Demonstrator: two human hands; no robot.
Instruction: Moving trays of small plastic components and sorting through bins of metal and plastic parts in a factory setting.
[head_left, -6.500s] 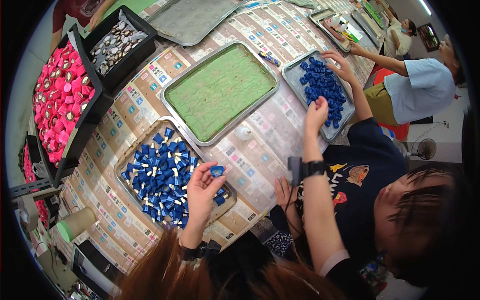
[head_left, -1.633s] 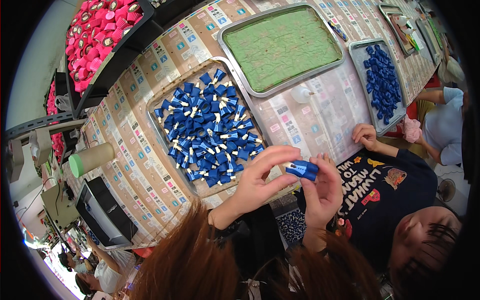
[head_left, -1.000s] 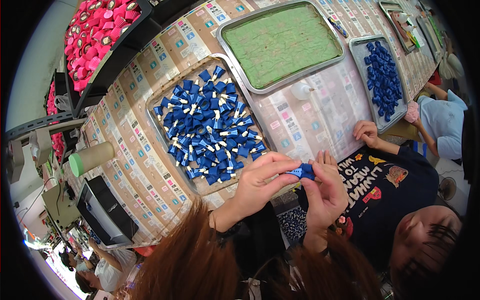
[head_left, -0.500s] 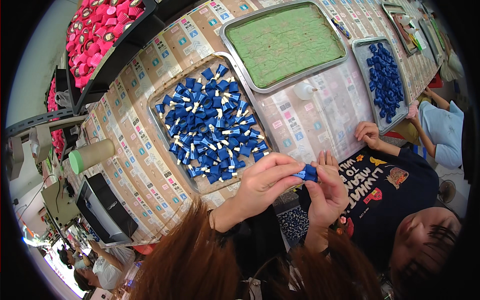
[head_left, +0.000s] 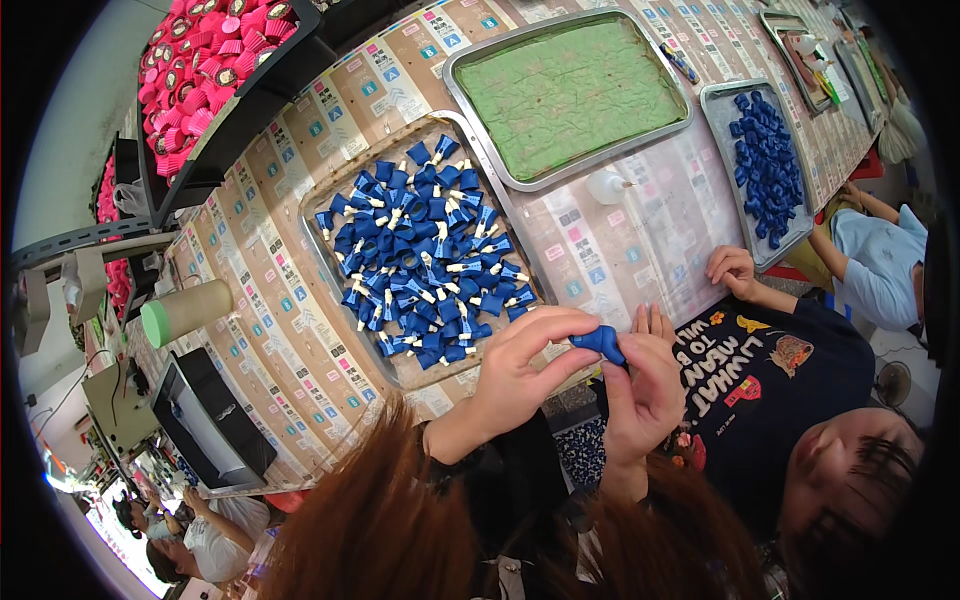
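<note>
In the head view, the left hand (head_left: 525,365) and right hand (head_left: 648,390) are both gripping one blue piece (head_left: 600,343) between their fingertips, right of the tray (head_left: 420,378) that is holding similar blue pieces (head_left: 430,265). The gripped piece is now showing plain blue folds, its pale dotted strip no longer facing up; the fingers are probably turning or folding it, so its handling is seemingly continuing.

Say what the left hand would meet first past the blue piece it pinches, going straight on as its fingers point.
Likely the right hand, which faces it and touches the blue piece too; depth is unclear here.
</note>
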